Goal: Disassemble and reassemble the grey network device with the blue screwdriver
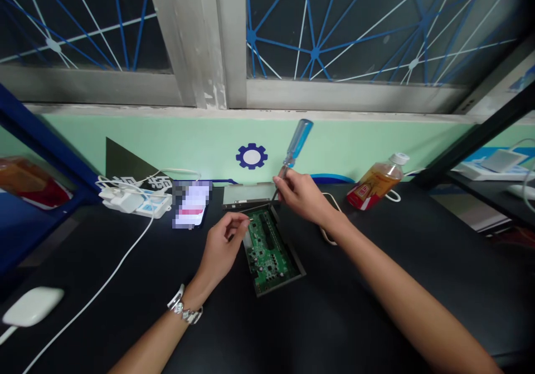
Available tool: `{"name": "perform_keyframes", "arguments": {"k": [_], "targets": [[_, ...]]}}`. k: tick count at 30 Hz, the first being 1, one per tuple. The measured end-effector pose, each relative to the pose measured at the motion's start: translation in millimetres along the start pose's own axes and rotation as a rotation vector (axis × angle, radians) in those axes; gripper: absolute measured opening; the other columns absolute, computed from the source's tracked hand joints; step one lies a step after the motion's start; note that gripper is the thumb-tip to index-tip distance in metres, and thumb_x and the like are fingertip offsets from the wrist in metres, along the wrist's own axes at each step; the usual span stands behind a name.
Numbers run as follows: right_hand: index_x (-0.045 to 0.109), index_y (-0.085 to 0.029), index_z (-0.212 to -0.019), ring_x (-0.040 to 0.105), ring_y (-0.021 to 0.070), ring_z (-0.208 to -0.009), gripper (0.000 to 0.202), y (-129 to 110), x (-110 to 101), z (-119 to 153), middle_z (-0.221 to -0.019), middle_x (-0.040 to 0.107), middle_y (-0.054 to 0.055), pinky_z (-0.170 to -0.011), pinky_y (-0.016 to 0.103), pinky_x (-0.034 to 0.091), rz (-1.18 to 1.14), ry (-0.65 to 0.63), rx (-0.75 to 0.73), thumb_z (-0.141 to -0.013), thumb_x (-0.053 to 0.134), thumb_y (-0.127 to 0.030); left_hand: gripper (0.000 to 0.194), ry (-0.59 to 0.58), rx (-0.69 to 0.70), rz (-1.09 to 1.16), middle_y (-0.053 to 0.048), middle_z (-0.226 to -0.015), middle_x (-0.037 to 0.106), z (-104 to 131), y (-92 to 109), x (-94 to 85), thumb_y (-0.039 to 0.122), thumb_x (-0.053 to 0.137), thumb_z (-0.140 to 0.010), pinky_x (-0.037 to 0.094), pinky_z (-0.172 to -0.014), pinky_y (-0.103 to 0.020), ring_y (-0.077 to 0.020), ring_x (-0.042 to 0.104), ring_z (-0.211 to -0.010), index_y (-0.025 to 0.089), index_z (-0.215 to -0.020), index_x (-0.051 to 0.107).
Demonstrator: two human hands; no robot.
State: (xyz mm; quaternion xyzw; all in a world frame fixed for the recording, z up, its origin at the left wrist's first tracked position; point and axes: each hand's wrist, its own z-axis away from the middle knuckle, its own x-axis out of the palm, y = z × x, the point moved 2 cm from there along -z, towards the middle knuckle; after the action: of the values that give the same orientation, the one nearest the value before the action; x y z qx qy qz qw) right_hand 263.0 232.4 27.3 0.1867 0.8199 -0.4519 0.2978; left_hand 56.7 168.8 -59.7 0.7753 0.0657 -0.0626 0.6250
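Note:
A green circuit board lies in a shallow metal case on the black desk. My right hand grips a screwdriver by its shaft, just below the clear blue handle. The tool tilts, its handle up and to the right, its tip down at the case's far edge. Over the left rim of the board, my left hand has thumb and fingers pinched together; whatever is between them is too small to make out. Behind the case is a flat silvery metal panel.
On the left are a phone with a lit screen, a white power strip with cables, and a white adapter. A drink bottle leans at the right, near a pale looped object. A green wall stands behind the desk.

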Motion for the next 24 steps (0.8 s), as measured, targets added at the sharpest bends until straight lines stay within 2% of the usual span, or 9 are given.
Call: {"name": "perform_keyframes", "arguments": {"k": [3, 5, 11, 18, 24], "targets": [[0.047, -0.022, -0.077, 0.056, 0.0153, -0.054, 0.025, 7, 13, -8, -0.061, 0.062, 0.001, -0.056, 0.030, 0.036, 0.064, -0.010, -0.031, -0.101, 0.047, -0.028, 0.012, -0.018, 0.117, -0.146, -0.004, -0.088, 0.069, 0, 2, -1.6, 0.029, 0.064, -0.091, 0.047, -0.075, -0.028, -0.0175, 0.062, -0.081, 0.020, -0.096, 0.070], [0.044, -0.023, -0.075, 0.055, 0.0156, -0.053, 0.026, 11, 19, -9, -0.060, 0.061, 0.002, -0.056, 0.030, 0.034, 0.072, -0.014, -0.034, -0.101, 0.047, -0.028, 0.009, -0.023, 0.150, -0.165, -0.004, -0.086, 0.069, 1, 6, -1.6, 0.025, 0.065, -0.090, 0.046, -0.074, -0.027, -0.0174, 0.062, -0.078, 0.021, -0.094, 0.072], [0.047, -0.022, -0.077, 0.054, 0.0154, -0.052, 0.024, 17, 24, -9, -0.060, 0.061, 0.002, -0.055, 0.030, 0.032, 0.051, -0.020, -0.010, -0.100, 0.047, -0.028, 0.007, -0.032, 0.112, -0.027, -0.004, -0.084, 0.068, 2, 12, 0.1, 0.020, 0.072, -0.083, 0.043, -0.072, -0.026, -0.0182, 0.058, -0.075, 0.022, -0.089, 0.076], [0.044, -0.023, -0.075, 0.054, 0.0164, -0.052, 0.025, 18, 25, -11, -0.058, 0.058, 0.001, -0.056, 0.030, 0.031, 0.062, -0.026, -0.034, -0.099, 0.048, -0.027, 0.009, -0.082, 0.173, -0.188, -0.004, -0.085, 0.067, 1, 7, 3.6, 0.022, 0.063, -0.091, 0.044, -0.072, -0.027, -0.0179, 0.059, -0.076, 0.022, -0.092, 0.072], [0.042, -0.023, -0.073, 0.048, 0.0139, -0.052, 0.027, 17, 26, -13, -0.056, 0.053, -0.001, -0.056, 0.030, 0.031, 0.068, -0.067, -0.057, -0.098, 0.050, -0.029, 0.010, -0.053, 0.207, -0.215, -0.005, -0.088, 0.068, -7, 11, 4.0, 0.020, 0.062, -0.090, 0.044, -0.074, -0.029, -0.0192, 0.060, -0.079, 0.022, -0.092, 0.071]]}}
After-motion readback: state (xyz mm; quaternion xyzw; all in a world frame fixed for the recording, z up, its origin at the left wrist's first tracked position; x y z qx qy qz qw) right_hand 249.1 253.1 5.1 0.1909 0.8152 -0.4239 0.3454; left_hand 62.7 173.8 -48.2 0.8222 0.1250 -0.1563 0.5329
